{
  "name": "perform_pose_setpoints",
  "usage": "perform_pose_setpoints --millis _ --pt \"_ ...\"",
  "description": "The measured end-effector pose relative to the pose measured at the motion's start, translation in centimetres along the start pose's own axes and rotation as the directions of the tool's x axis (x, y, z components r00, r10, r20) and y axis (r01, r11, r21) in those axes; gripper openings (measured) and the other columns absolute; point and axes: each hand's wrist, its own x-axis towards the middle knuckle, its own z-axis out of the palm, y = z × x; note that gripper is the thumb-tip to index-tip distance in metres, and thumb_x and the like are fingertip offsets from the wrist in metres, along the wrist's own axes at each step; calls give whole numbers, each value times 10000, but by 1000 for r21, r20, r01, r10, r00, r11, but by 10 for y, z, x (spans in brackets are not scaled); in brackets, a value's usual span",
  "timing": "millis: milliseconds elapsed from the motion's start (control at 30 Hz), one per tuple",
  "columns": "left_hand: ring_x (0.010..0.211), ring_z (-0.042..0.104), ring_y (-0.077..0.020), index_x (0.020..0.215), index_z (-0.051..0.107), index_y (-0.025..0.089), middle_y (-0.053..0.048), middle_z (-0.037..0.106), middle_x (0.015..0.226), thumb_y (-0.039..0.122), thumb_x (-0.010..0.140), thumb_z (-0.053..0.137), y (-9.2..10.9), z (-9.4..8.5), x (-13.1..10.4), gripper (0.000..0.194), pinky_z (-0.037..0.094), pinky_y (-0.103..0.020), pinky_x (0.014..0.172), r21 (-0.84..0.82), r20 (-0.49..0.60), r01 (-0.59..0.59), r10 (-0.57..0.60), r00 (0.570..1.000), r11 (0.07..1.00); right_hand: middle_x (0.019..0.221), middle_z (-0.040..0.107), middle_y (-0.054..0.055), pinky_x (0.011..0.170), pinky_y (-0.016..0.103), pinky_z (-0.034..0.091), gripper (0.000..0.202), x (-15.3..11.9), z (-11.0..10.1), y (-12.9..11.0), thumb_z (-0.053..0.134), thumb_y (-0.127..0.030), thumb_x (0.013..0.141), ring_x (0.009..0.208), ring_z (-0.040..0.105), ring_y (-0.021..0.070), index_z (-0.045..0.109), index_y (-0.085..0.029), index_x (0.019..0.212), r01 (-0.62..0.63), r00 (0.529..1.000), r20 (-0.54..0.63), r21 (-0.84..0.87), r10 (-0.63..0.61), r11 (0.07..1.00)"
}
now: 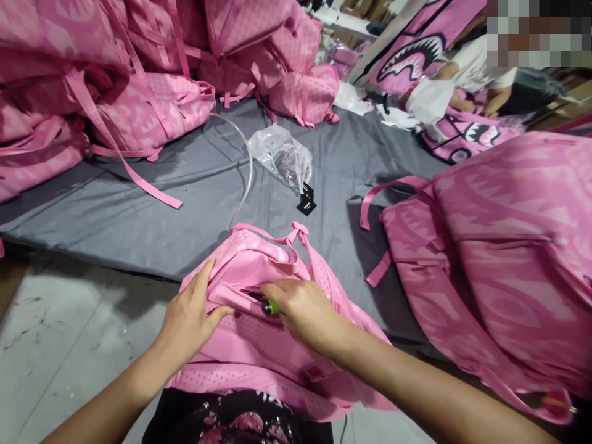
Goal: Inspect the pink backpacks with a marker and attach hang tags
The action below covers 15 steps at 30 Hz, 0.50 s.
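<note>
A pink backpack [268, 351] lies at the table's front edge, against the person's black shirt, its straps and perforated padding facing up. My left hand [189, 314] grips the fabric at its left side, thumb and fingers on either side of a fold. My right hand [300, 311] is closed round a small tool with a green and black handle [272, 307]. The dark, thin end of the tool points left at the fold, between the two hands; its tip is hard to make out.
Pink backpacks [152, 111] are piled at the back left, and another large one [509, 246] stands at the right. A clear plastic bag [282, 154] and black tags [306, 200] lie on the grey-covered table [198, 228]. Another person's hands [497, 102] work at the back right.
</note>
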Motion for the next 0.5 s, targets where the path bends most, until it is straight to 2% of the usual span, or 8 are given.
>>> perform_pose_setpoints --millis 67,133,200,300,400,467,500 --pt "1118 636 -291 1461 263 186 -153 567 1348 341 816 672 1 4 0 779 572 -395 860 51 -25 -16 18 1000 999 670 606 15 553 267 296 176 7 -3 -4 505 -88 879 597 512 116 605 -148 747 23 998 54 -26 -21 999" --pt "1031 679 -276 1433 309 164 -150 626 1270 302 820 657 4 3 0 717 587 -359 803 85 -69 -72 78 995 994 740 630 38 575 266 326 156 9 -10 -9 499 -105 898 646 531 129 621 -142 809 63 998 24 -80 -61 995" --pt "921 712 -254 1426 326 162 -136 674 1190 271 850 604 10 0 3 649 593 -325 728 111 -116 -155 168 979 982 792 643 53 572 265 343 131 9 -18 -12 495 -126 899 668 535 139 625 -139 891 94 992 -81 -93 -102 991" --pt "808 722 -233 1459 289 157 -131 672 1199 232 876 514 21 1 17 630 588 -306 646 129 -171 -318 337 926 939 726 628 20 530 242 327 105 5 -28 -9 524 -154 864 609 510 114 623 -149 899 116 962 -253 43 -101 992" --pt "766 717 -224 1472 311 164 -126 656 1233 152 834 456 39 12 42 654 580 -297 598 83 -92 -464 471 878 882 593 549 -27 485 209 295 136 -3 -35 9 526 -172 857 509 444 72 581 -165 733 28 946 -323 173 30 985" --pt "711 711 -226 1444 397 187 -125 673 1199 130 795 444 54 26 62 652 564 -292 537 40 10 -478 478 878 877 545 487 -40 451 205 265 227 -10 -37 30 512 -209 873 457 378 59 522 -172 650 -26 937 -340 155 78 988" --pt "687 708 -230 1429 433 205 -127 680 1180 139 783 449 61 34 72 650 556 -295 513 11 43 -455 454 890 890 546 478 -41 442 208 257 237 -13 -38 43 509 -231 883 450 365 59 517 -173 654 -22 942 -332 102 55 995"
